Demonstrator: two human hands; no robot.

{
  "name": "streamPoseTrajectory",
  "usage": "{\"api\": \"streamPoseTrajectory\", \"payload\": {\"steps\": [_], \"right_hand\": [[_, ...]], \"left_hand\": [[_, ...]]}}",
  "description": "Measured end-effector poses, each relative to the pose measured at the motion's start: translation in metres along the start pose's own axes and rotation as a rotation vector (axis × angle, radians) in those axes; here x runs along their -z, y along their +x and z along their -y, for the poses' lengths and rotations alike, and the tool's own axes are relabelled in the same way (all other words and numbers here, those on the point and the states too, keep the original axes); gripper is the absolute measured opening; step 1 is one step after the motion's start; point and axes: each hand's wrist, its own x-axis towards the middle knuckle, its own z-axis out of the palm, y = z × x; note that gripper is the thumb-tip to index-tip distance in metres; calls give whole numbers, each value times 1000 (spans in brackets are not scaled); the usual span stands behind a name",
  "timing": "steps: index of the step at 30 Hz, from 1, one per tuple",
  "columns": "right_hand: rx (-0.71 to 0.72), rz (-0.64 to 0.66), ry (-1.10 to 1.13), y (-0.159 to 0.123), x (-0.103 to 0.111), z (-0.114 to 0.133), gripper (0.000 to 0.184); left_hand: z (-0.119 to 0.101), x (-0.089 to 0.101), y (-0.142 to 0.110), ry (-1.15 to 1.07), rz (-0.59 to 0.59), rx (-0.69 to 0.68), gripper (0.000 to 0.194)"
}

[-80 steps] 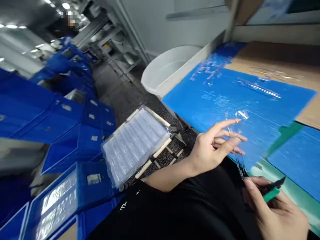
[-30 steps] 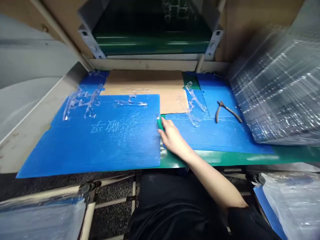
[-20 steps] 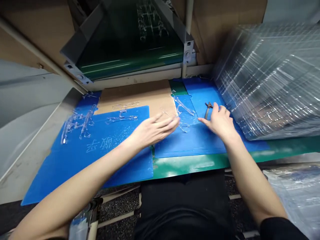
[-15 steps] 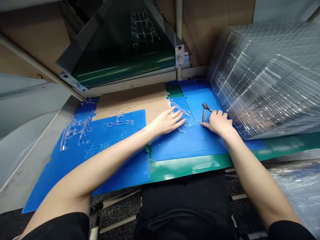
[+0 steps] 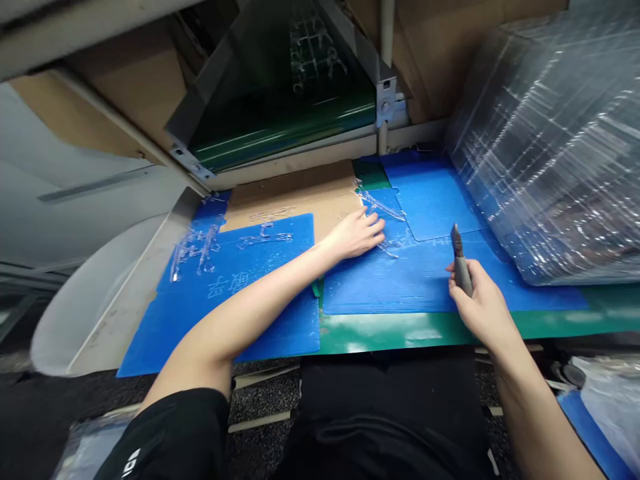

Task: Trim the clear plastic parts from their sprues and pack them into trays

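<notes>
My right hand point(image 5: 477, 293) is closed around the grey handles of a pair of nippers point(image 5: 457, 247), raised over the front of the blue sheet with their dark jaws pointing away from me. My left hand point(image 5: 357, 233) lies palm down where the brown cardboard meets the blue sheet, its fingers bent but apart. Just beyond its fingertips is a clear plastic sprue piece point(image 5: 383, 203). Another thin clear bit point(image 5: 389, 251) shows beside the fingers; whether they touch it is hidden.
More clear sprue pieces point(image 5: 195, 250) lie on the left blue sheet point(image 5: 270, 293). Brown cardboard point(image 5: 295, 187) is behind. A dark green conveyor belt point(image 5: 280, 113) ends at the back, carrying a clear sprue. A plastic-wrapped stack point(image 5: 560, 147) stands at the right. The green table edge point(image 5: 400, 331) runs along the front.
My right hand has picked up the nippers and drawn them nearer to me. The left hand's fingers have gone from stretched to bent. The view has shifted left.
</notes>
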Motion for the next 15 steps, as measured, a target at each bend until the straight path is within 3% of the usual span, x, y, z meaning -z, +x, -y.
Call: {"api": "streamPoseTrajectory", "payload": {"steps": [3, 6, 10, 13, 15], "right_hand": [[-9, -28, 119, -32, -6, 6, 28], [-23, 90, 266, -71, -11, 17, 32], [-76, 477, 326, -112, -21, 48, 33], [-127, 702, 367, -124, -28, 69, 34], [-146, 794, 371, -125, -32, 75, 32]], "left_hand": [[5, 9, 7, -32, -2, 82, 35], [-3, 34, -11, -362, -212, 211, 41], [-51, 55, -53, -1167, -617, 418, 53], [-98, 52, -72, -1691, -816, 609, 54], [-124, 47, -77, -1891, -921, 687, 54]]}}
